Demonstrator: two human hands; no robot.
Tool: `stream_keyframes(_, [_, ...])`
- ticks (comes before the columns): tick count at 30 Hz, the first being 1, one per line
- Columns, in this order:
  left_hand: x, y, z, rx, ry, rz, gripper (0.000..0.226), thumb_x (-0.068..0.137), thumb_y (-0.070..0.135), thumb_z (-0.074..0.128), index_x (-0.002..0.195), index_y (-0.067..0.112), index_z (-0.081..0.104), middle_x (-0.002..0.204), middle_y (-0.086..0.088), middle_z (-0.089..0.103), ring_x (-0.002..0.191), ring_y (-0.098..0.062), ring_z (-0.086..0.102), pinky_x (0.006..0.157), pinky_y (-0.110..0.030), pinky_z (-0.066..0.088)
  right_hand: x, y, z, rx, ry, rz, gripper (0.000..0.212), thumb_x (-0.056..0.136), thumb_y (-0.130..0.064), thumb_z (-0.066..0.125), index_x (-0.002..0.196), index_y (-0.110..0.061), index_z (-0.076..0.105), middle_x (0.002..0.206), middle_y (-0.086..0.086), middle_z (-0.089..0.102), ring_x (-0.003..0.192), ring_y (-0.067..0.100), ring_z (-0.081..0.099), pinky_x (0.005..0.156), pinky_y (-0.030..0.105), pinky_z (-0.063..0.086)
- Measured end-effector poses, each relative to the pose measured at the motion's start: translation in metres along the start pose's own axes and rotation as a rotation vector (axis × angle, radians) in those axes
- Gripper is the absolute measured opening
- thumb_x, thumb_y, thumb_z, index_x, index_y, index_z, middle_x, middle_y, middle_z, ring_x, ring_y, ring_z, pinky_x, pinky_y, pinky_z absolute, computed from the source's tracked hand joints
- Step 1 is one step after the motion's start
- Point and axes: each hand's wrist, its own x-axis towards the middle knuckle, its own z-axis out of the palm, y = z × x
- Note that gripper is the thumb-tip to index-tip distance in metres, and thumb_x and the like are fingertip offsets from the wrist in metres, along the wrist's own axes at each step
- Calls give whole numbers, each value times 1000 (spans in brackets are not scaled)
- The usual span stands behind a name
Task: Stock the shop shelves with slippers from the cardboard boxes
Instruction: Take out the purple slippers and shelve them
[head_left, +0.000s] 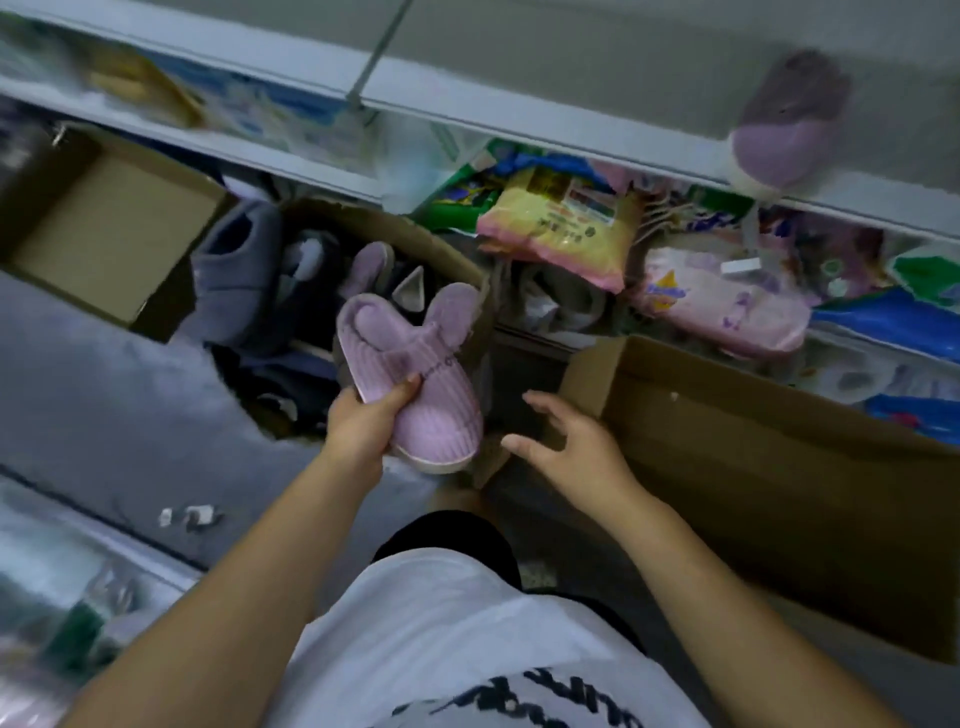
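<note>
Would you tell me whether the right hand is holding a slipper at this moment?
No, the right hand hangs open with spread fingers and holds nothing, while the left hand grips the lilac slippers.

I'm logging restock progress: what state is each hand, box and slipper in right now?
left hand: grips the lilac slipper.
right hand: open, fingers spread, holding nothing.
lilac slipper: held up over the middle box.
middle box: open, slippers inside.
left box: open, no slippers visible inside.
right box: flap open, contents hidden.
purple slipper: resting on the upper shelf, blurred.
</note>
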Motion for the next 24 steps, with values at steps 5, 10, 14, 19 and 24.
stream_keyframes(5, [51, 7, -57, 136, 187, 93, 57, 75, 25, 90, 123, 8, 65, 114, -5, 72, 104, -23, 69, 87, -38, 58, 63, -22, 22, -63, -123, 66, 45, 90, -32, 76, 131, -20, 62, 133, -6, 58, 122, 7, 51, 106, 31, 45])
stream_keyframes(10, [133, 4, -82, 176, 195, 73, 62, 81, 28, 85, 134, 10, 57, 125, -6, 67, 112, -25, 63, 96, -39, 52, 154, -36, 42, -263, -151, 29, 44, 89, -31, 77, 127, -13, 65, 127, 0, 63, 118, 14, 57, 100, 30, 47])
stream_keyframes(14, [179, -21, -91, 65, 170, -50, 55, 86, 35, 80, 134, 16, 60, 126, -4, 66, 119, -27, 62, 103, -45, 51, 242, -53, 59, -496, -243, 27, 43, 89, -26, 78, 125, -7, 65, 123, 10, 65, 115, 26, 61, 87, 28, 44])
stream_keyframes(19, [199, -55, -92, 17, 105, -1, 72, 87, 47, 74, 147, 19, 49, 141, 1, 60, 128, -14, 58, 110, -46, 48, 345, -63, 93, -785, -416, 22, 62, 89, -28, 76, 140, -1, 53, 145, 19, 51, 133, 33, 49, 109, 33, 38])
stream_keyframes(24, [191, -68, -82, 71, 159, -85, 135, 68, 51, 90, 162, 27, -4, 169, 9, 8, 152, -8, 19, 121, -36, 30, 414, -37, 108, -1038, -559, -2, 98, 82, -39, 83, 156, -2, 29, 161, 23, 29, 149, 35, 28, 120, 37, 24])
